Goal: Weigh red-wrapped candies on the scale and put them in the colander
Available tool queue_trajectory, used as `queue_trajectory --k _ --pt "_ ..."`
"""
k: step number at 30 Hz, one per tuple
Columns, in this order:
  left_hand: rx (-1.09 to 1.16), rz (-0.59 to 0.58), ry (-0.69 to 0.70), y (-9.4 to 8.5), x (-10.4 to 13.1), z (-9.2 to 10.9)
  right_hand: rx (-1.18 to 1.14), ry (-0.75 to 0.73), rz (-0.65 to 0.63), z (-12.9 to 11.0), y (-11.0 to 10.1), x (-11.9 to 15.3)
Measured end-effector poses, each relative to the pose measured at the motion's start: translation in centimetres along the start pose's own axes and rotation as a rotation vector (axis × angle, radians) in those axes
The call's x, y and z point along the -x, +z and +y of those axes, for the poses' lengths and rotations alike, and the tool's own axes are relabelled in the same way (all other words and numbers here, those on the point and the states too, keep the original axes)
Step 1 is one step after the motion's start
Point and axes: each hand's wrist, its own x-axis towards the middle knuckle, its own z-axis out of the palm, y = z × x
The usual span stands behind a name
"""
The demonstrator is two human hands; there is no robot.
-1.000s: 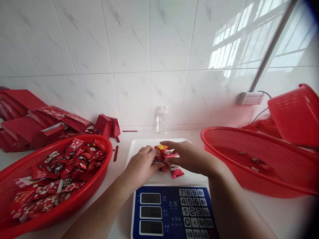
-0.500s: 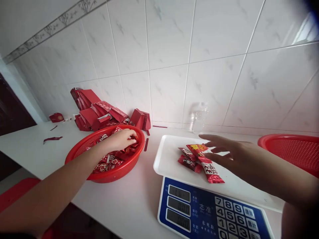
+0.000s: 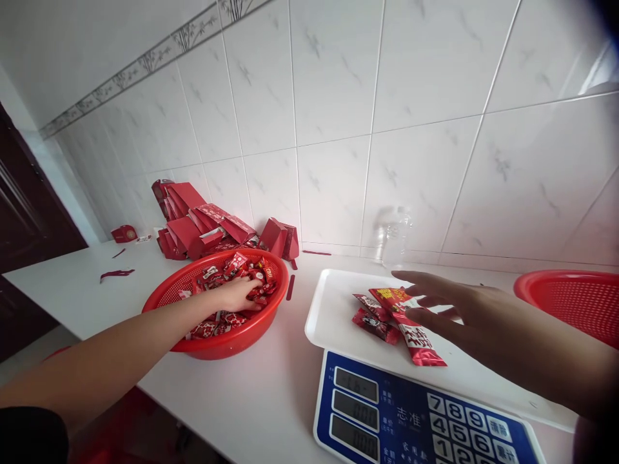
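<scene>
My left hand (image 3: 238,294) is down among small red wrapped snack packets (image 3: 231,320) in a red plastic basket (image 3: 217,348). Its fingers look apart, though their tips are partly hidden by the packets. Over the white weighing tray (image 3: 325,316) hovers my right hand (image 3: 449,306), open, its fingers spread and holding nothing. Just left of its thumb, a few packets lie in a small pile: a longer red and white packet (image 3: 422,341), a red and yellow packet (image 3: 389,298) and a dark red packet (image 3: 374,326). The scale's blue keypad panel (image 3: 411,412) faces me.
Folded red paper boxes (image 3: 203,225) are heaped against the tiled wall behind the basket. A clear bottle (image 3: 397,238) stands behind the tray. Another red basket (image 3: 570,296) is at the right. Red strips (image 3: 117,274) lie on the white table (image 3: 271,393).
The view has shifted slightly left and up. My left hand's fingers have gone from curled to more stretched out among the packets. My right hand stays over the tray.
</scene>
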Motion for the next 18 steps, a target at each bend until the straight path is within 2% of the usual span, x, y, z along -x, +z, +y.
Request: queue_trajectory --k 3,8,13,18 --pt "-0.001 0.007 -0.012 0.7 -0.1 -0.1 -0.008 0.062 -0.101 -0.4 0.1 -0.1" --pt "0.059 0.051 -0.026 1.3 -0.6 -0.2 -0.017 0.082 -0.123 -0.6 0.0 -0.1" --pt "0.123 0.092 -0.049 -0.5 -0.1 -0.3 -0.031 0.072 -0.108 -0.4 -0.2 0.0" --pt "0.138 0.105 -0.06 -2.3 0.6 -0.2 -0.028 0.109 -0.16 -0.6 -0.4 -0.1"
